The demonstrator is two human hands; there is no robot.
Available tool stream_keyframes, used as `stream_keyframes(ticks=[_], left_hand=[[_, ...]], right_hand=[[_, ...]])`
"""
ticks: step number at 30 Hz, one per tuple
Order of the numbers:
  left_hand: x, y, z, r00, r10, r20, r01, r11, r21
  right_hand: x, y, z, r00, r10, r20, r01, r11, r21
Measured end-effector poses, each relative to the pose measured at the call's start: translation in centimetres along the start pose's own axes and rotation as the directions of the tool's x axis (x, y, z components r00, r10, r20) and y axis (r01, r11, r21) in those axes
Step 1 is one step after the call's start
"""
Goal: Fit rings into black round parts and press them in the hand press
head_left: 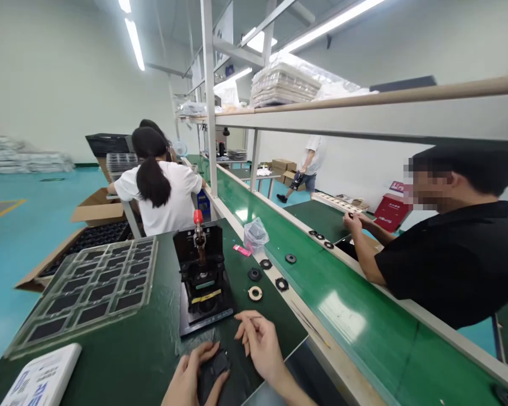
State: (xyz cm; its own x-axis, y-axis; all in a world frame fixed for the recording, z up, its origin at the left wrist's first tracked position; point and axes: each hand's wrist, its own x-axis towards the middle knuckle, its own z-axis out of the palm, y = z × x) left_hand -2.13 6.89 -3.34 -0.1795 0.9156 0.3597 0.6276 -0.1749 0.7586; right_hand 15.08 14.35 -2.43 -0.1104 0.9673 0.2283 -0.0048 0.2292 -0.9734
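Low at the near edge of the dark green bench, my left hand (191, 376) curls around a small black part (214, 373) and holds it. My right hand (257, 341) hovers just right of it, fingers bent and pinched together over the part's far end; what they pinch is too small to see. A black toggle-clamp fixture (202, 276) with a red-tipped lever stands directly behind both hands. Ring-shaped parts lie to its right: one pale ring (255, 293) and a black ring (254, 274).
A clear compartment tray (91, 288) of dark parts lies left, with a white card (42, 378) near it. A green conveyor belt (347, 304) runs right, carrying black rings (290, 258). A person in black (444, 259) works across it; a person in white (163, 192) sits ahead. A plastic bag (254, 234) rests nearby.
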Motion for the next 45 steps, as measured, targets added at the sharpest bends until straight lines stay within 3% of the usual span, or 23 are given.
stream_keyframes(ticks=[1, 3, 6, 9, 11, 16, 24, 31, 37, 42, 45], left_hand=[[-0.1, 0.6, -0.5, 0.998, -0.006, 0.066, 0.003, 0.999, 0.037], [-0.5, 2.0, -1.4, 0.997, -0.001, 0.082, -0.006, 0.997, 0.083], [-0.8, 3.6, -1.8, 0.990, 0.011, 0.143, -0.028, 0.993, 0.114], [-0.8, 3.8, -1.5, 0.980, -0.030, 0.198, 0.003, 0.991, 0.137], [-1.0, 3.7, -1.4, 0.976, -0.050, 0.210, 0.021, 0.990, 0.138], [-1.3, 3.8, -1.2, 0.983, -0.057, 0.175, 0.034, 0.990, 0.135], [-1.6, 3.8, -0.9, 0.988, -0.058, 0.145, 0.031, 0.983, 0.179], [-1.5, 3.7, -0.8, 0.987, -0.068, 0.148, 0.042, 0.984, 0.173], [-1.6, 3.6, -0.7, 0.984, -0.087, 0.157, 0.060, 0.985, 0.164], [-1.6, 3.6, -0.8, 0.985, -0.077, 0.156, 0.053, 0.986, 0.156], [-1.5, 3.7, -0.8, 0.984, -0.074, 0.162, 0.047, 0.986, 0.162]], right_hand=[[-0.4, -0.5, -0.2, 0.999, -0.047, 0.008, 0.048, 0.997, -0.066], [-1.1, -1.7, -0.9, 0.979, -0.191, 0.072, 0.203, 0.952, -0.230], [-1.3, -2.9, -2.4, 0.883, -0.409, 0.231, 0.470, 0.779, -0.415], [-0.9, -3.2, -3.7, 0.800, -0.447, 0.400, 0.596, 0.667, -0.447], [-1.0, -3.5, -4.2, 0.796, -0.453, 0.402, 0.600, 0.680, -0.421], [-2.4, -3.9, -3.9, 0.904, -0.375, 0.207, 0.426, 0.838, -0.340], [-3.3, -2.4, -2.2, 0.930, -0.342, 0.135, 0.366, 0.896, -0.252], [-3.2, -2.4, -1.7, 0.910, -0.381, 0.164, 0.414, 0.862, -0.292], [-3.0, -2.8, -1.6, 0.866, -0.461, 0.194, 0.500, 0.791, -0.351], [-3.1, -2.8, -1.3, 0.799, -0.544, 0.257, 0.601, 0.706, -0.374], [-3.0, -2.7, -1.0, 0.836, -0.494, 0.239, 0.549, 0.759, -0.351]])
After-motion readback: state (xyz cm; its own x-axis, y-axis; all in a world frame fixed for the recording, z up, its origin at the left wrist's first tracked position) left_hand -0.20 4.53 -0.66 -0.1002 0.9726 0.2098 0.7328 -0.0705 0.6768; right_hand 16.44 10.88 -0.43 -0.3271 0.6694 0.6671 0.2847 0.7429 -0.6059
